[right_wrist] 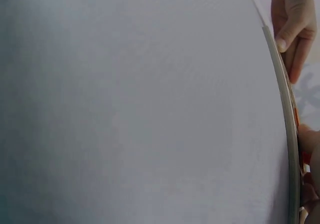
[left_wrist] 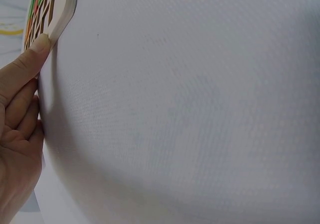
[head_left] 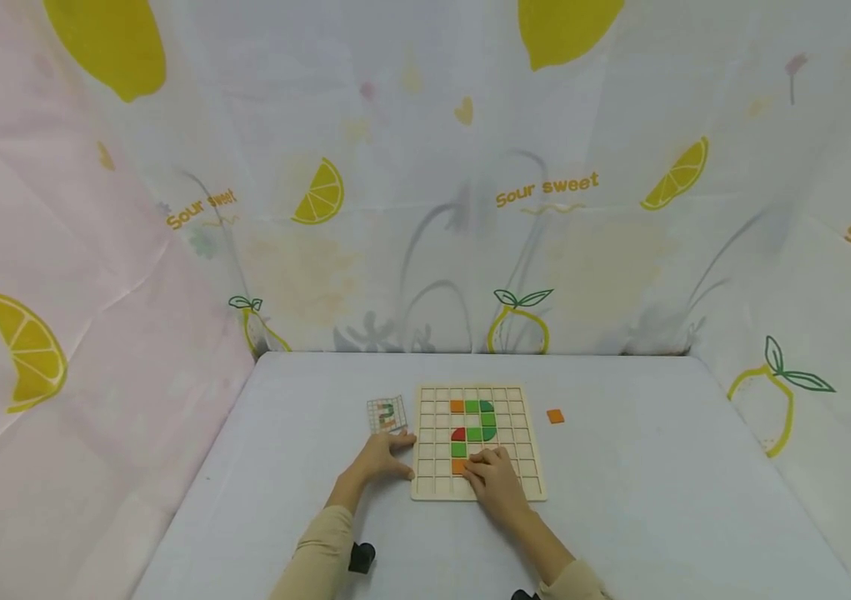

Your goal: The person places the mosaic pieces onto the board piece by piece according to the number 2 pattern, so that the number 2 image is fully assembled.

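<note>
On the table is a pale square grid board (head_left: 428, 417). Orange, red and green tiles (head_left: 473, 434) sit in its squares in a bent row. My left hand (head_left: 377, 461) rests against the board's left edge, thumb and index finger spread apart. In the left wrist view, the left thumb (left_wrist: 41, 43) touches the board's rim. My right hand (head_left: 498, 483) is over the lower middle of the board, its fingers curled. Its fingertips pinch at the right side of an orange tile (head_left: 458, 467); the squares beneath the hand are hidden.
A small pattern card (head_left: 386, 414) lies left of the board, showing a similar coloured shape. A loose orange tile (head_left: 556, 416) lies to the right of the board. Lemon-printed cloth (head_left: 425, 250) hangs behind the white table (head_left: 658, 467) and at its sides.
</note>
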{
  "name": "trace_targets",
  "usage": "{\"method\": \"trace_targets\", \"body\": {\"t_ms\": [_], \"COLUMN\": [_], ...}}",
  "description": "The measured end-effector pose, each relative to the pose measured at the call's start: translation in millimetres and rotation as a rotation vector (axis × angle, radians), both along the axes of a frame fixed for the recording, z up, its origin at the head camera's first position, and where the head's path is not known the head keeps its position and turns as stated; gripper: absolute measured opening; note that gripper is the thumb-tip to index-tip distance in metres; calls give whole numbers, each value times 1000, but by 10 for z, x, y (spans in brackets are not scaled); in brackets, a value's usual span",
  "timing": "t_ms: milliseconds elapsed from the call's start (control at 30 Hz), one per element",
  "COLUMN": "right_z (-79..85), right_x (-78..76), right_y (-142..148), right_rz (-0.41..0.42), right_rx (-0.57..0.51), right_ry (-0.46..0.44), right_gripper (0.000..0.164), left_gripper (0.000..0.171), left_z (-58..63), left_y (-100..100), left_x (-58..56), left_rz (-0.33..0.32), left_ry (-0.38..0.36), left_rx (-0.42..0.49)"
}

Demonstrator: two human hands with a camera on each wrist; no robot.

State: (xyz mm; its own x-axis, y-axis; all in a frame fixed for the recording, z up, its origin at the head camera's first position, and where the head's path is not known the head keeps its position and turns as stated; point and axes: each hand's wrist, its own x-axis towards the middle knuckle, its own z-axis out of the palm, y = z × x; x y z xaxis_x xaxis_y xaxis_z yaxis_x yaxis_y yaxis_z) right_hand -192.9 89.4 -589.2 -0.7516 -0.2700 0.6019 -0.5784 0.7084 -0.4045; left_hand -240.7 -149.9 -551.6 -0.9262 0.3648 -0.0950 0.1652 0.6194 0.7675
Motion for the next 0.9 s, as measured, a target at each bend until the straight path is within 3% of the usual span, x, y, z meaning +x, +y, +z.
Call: {"method": "trace_targets", "body": {"t_ms": [233, 400, 533, 600, 700, 833, 900], "right_z": [112, 80, 48, 60, 99, 136, 122], "right_x": [-29, -36, -71, -112, -194, -281, -315], "right_y": [40, 100, 218, 336, 569, 889, 1006], "right_rz": [14, 49, 18, -35, -199, -402, -456], "right_rx": [-25, 86, 33, -30, -107, -94, -61], "right_ry": [-151, -71, -21, -7, -48, -244, -324], "right_gripper": [12, 15, 20, 23, 31, 40, 39], "left_gripper": [66, 66, 67, 67, 67, 67, 67], "left_z": [40, 39, 32, 25, 29, 36, 35], "left_y": [9, 6, 10, 16, 24, 25, 20], "left_x": [21, 33, 34, 34, 32, 28, 29], "left_rz": [23, 32, 22, 21, 21, 27, 27], "left_ry": [-10, -19, -13, -15, -25, -32, -29], "left_rx": [-8, -16, -20, -19, -14, -5, -6]}}
